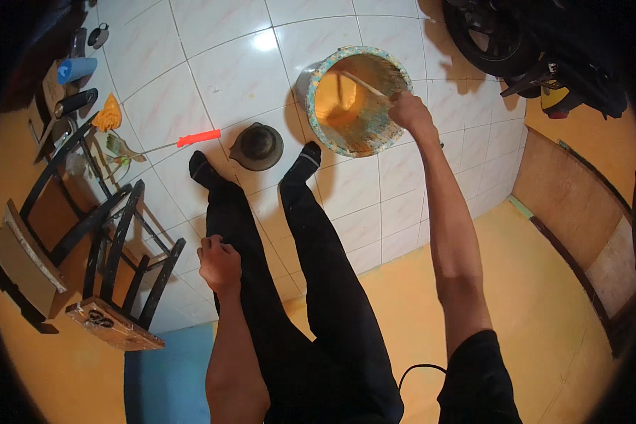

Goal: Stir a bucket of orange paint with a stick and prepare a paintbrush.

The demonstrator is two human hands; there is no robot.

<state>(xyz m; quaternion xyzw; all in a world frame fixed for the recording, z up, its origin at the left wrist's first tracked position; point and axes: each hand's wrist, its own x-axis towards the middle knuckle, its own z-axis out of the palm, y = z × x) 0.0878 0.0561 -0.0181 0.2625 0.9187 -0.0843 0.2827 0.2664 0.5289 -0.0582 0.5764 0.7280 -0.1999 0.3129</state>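
Note:
My right hand (410,114) is closed around a pale stick (364,85) at the right side of a paint-splattered bucket (367,145). The stick slants down into the bucket, its lower end over the orange paint (336,100) at the bottom. Dried drips in several colours coat the bucket's rim and inner wall. My left hand (220,265) is curled into a fist by my left thigh, and nothing shows in it. Between my feet stands a dark, round pot-like vessel (256,147) with a spout-like point.
A paint roller with a red handle (199,138) and a brush (124,148) lie to the left. Beyond them are an orange cloth (107,114), a blue cup (76,69) and dark-framed chairs (116,247). A motorcycle wheel (484,39) stands at the far right, with wooden panels (572,191) nearer.

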